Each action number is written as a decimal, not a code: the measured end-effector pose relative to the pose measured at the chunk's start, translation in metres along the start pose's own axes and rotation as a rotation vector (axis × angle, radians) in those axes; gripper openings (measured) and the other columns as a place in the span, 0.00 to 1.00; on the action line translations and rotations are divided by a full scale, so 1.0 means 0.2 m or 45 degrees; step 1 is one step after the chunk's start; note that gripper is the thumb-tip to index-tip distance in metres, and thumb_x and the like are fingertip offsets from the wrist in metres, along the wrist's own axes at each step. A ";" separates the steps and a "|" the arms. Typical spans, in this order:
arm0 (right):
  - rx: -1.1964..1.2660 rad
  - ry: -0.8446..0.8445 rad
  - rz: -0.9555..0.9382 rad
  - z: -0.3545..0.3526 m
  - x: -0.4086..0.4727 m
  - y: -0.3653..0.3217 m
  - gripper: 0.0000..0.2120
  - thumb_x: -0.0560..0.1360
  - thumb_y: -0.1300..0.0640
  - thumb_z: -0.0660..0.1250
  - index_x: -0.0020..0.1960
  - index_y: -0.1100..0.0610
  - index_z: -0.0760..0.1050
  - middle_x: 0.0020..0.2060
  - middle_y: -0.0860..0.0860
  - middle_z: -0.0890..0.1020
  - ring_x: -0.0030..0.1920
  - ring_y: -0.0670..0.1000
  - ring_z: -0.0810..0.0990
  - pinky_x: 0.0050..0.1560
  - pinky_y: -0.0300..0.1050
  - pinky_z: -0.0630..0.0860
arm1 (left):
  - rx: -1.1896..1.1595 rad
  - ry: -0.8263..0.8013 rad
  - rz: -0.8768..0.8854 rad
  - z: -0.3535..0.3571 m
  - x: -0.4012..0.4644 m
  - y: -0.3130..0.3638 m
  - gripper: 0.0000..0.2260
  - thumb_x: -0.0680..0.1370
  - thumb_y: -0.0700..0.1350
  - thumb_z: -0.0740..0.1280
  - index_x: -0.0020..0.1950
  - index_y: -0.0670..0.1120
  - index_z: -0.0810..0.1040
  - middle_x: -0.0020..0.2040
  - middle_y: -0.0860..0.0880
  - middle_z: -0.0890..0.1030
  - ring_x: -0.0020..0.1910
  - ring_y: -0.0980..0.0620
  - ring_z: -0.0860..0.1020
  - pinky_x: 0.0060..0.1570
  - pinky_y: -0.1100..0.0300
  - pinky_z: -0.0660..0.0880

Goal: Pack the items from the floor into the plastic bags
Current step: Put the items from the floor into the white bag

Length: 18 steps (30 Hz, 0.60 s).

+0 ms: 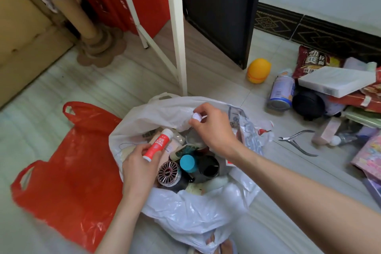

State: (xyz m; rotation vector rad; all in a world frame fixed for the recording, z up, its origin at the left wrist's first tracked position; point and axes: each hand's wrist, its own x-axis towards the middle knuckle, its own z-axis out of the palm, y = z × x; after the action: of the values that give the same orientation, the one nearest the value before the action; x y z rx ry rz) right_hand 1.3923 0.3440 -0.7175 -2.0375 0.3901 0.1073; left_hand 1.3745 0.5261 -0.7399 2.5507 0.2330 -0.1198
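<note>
1. White plastic, thin and crinkled: the white bag (185,208) stands open on the floor, and both hands work over its mouth.
2. The left hand (140,169) has its fingers curled round the lower end of a red-and-white tube (157,144); the tube slants up and away from the thumb, above the things already packed.
3. The right hand (214,128) pinches a small clear bottle with a white cap (196,116) between thumb and fingertips, close against the bag's far wall.
4. Just below the left fingers lie a round grilled gadget (168,172) and a teal cap (187,163); a dark cup (208,166) sits under the right wrist. The bag looks fairly full.
5. I judge the step to be setting these two small items down inside. To do it well, lower each until it touches the pile before the fingers let go, and slide the tube into the gap beside the teal cap so that it does not roll out.
6. The film is thin, so I would keep the bottle's cap from dragging on the wall.
7. Well to the right of the right hand, unpacked things wait on the floor: a tin can (281,90), an orange egg-shaped toy (258,70), nail nippers (296,140), a white box (336,80) and a snack packet (313,62).
8. Left of the left hand a red bag (72,175) lies flat, seemingly unfilled.
</note>
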 end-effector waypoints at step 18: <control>-0.556 -0.019 -0.346 -0.10 -0.04 0.13 0.11 0.76 0.59 0.62 0.57 0.61 0.76 0.52 0.57 0.80 0.54 0.58 0.76 0.54 0.47 0.70 | 0.035 -0.302 0.239 0.07 0.08 0.06 0.12 0.75 0.42 0.66 0.58 0.45 0.79 0.55 0.46 0.81 0.50 0.50 0.77 0.48 0.60 0.70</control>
State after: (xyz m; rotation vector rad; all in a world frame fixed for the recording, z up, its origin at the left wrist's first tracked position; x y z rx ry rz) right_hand 1.3753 0.3164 -0.7279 -2.4983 0.0779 0.0427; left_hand 1.3910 0.5112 -0.7473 2.5415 -0.1002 -0.3517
